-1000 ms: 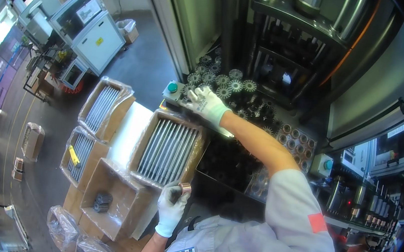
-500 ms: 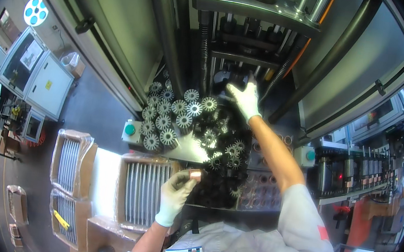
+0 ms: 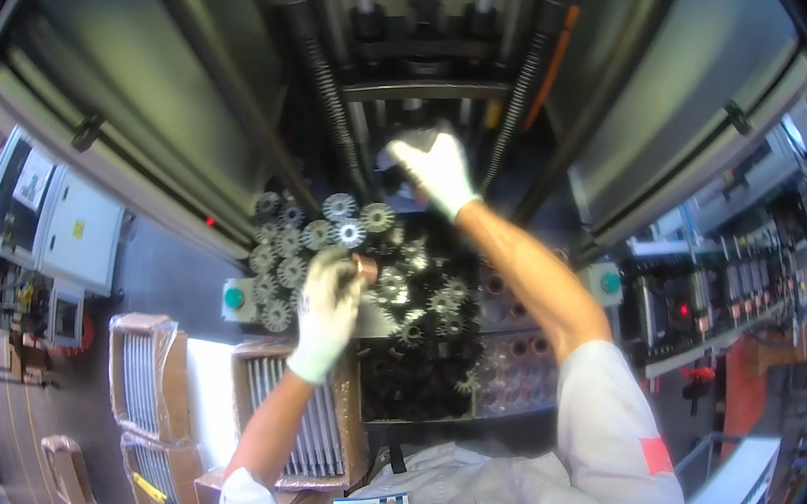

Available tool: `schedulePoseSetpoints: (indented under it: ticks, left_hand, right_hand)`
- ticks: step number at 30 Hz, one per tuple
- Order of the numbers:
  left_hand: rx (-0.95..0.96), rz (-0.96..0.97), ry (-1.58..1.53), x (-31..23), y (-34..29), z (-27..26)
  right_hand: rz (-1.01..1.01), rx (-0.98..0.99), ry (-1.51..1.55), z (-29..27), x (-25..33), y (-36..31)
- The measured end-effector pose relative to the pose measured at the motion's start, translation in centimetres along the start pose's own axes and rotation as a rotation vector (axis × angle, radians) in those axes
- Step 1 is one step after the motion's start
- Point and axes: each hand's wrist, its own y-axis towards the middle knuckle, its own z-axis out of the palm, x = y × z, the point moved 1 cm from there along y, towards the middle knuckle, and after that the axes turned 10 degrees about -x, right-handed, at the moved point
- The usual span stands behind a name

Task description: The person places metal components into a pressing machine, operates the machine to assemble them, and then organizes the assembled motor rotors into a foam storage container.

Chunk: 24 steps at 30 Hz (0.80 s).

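My left hand (image 3: 328, 308), in a white glove, is closed on a small copper-coloured cylinder (image 3: 366, 269), gripped at the fingertips. It hovers over the front of the slotted metal cores (image 3: 295, 239), which stand in stacks on the left of the work surface. My right hand (image 3: 437, 171), gloved too, reaches into the lower part of the press (image 3: 424, 88). Its thumb and fingers curve around a dark grey part (image 3: 422, 139), blurred and partly covered by the glove. More slotted cores with dark bodies (image 3: 442, 307) lie between my arms.
A clear tray of copper-coloured rings (image 3: 517, 375) sits right of the dark cores. Green buttons stand on both sides, one on the left box (image 3: 234, 298), one on the right box (image 3: 610, 281). Cartons of metal shafts (image 3: 297, 420) are at front left. Press columns flank my right hand.
My left hand has moved up and forward with the copper-coloured cylinder, from near my body to over the cores. My right hand stays in the press; the whole view has shifted.
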Motion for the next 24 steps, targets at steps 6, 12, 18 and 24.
schedulePoseSetpoints:
  ticks: [6, 12, 18, 24]
  left_hand:
    - [0.034, 0.335, 0.347, 1.9, 8.8, 9.9]
    - [0.161, 0.475, 0.588, 6.2, 13.6, 16.1]
    - [0.426, 0.383, 0.323, 4.4, 15.7, 18.0]
    - [0.306, 0.425, 0.333, 8.3, 15.4, 17.9]
  right_hand:
    - [-0.035, 0.044, -0.377, -6.8, -3.4, -18.4]
    - [0.278, -0.373, -0.76, -25.2, -11.2, -29.1]
    - [0.657, -0.543, -0.985, -38.7, -17.3, -28.2]
    - [0.718, -0.347, -0.8, -39.8, -20.3, -27.1]
